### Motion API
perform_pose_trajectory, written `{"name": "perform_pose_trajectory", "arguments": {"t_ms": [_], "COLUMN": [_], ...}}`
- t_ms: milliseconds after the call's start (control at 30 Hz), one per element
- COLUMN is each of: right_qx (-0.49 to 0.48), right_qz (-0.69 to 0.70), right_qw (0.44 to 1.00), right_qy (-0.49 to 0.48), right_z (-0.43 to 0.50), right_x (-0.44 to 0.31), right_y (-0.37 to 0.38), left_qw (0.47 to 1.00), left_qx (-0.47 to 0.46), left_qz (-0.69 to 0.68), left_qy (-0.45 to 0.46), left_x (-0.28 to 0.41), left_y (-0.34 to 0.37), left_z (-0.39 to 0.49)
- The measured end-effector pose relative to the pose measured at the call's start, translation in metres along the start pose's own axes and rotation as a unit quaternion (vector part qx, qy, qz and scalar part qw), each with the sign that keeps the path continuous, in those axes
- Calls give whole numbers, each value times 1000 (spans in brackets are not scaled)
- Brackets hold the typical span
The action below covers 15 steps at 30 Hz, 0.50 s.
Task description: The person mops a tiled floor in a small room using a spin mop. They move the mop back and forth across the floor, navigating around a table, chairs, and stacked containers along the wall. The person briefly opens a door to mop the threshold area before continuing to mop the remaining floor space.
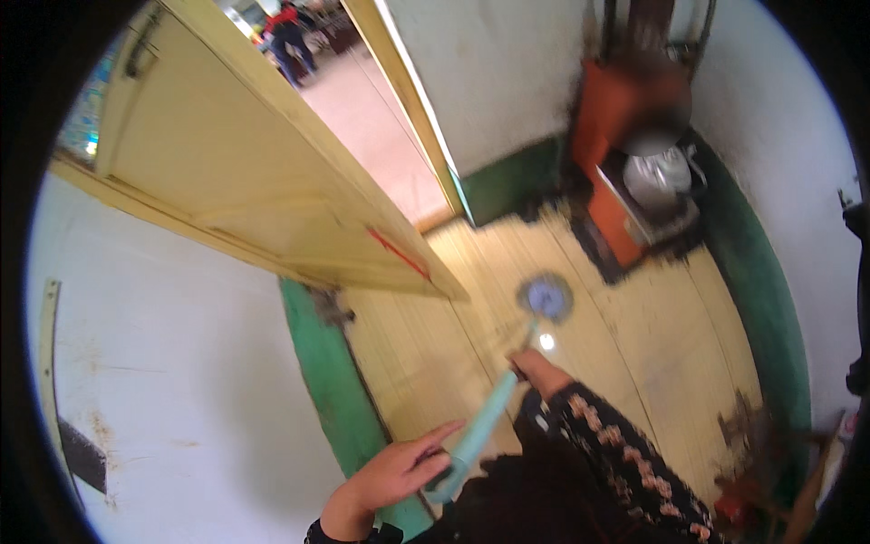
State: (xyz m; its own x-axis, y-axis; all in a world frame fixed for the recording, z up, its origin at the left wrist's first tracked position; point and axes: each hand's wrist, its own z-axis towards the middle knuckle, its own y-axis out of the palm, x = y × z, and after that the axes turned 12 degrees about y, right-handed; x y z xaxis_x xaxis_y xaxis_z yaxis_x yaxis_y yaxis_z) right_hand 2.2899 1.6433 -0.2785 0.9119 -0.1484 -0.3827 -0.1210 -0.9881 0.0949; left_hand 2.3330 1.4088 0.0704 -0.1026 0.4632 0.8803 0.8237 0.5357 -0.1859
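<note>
A long-handled mop with a pale teal pole (pixel 486 415) slants down from my body to the floor. Its round blue-grey head (pixel 546 299) with a darker, blurred fringe rests flat on the boards. My right hand (pixel 540 372) is closed around the lower, thinner stretch of the pole. Beside the pole's upper end is my left hand (pixel 401 469), index finger stretched out and thumb apart from it. Its other fingers are hidden, so whether they hold the pole is unclear.
A cream wooden door (pixel 272 156) stands ajar on the left, its lower corner jutting over the floor (pixel 435 367). An orange stove (pixel 601 204) bearing a metal kettle (pixel 656 178) occupies the far right. Past the doorway a person (pixel 289 44) bends over. Blurred red items (pixel 737 500) lie lower right.
</note>
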Motion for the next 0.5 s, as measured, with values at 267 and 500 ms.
{"name": "perform_pose_trajectory", "arguments": {"t_ms": [267, 500], "right_qx": [-145, -80], "right_qz": [265, 298], "right_qw": [953, 947], "right_qy": [-15, 88], "right_z": [-97, -198], "right_x": [-12, 106], "right_y": [-130, -145], "left_qw": [878, 625], "left_qx": [159, 171], "left_qz": [435, 732], "left_qy": [122, 213], "left_x": [46, 52], "left_y": [-73, -157], "left_z": [84, 171]}}
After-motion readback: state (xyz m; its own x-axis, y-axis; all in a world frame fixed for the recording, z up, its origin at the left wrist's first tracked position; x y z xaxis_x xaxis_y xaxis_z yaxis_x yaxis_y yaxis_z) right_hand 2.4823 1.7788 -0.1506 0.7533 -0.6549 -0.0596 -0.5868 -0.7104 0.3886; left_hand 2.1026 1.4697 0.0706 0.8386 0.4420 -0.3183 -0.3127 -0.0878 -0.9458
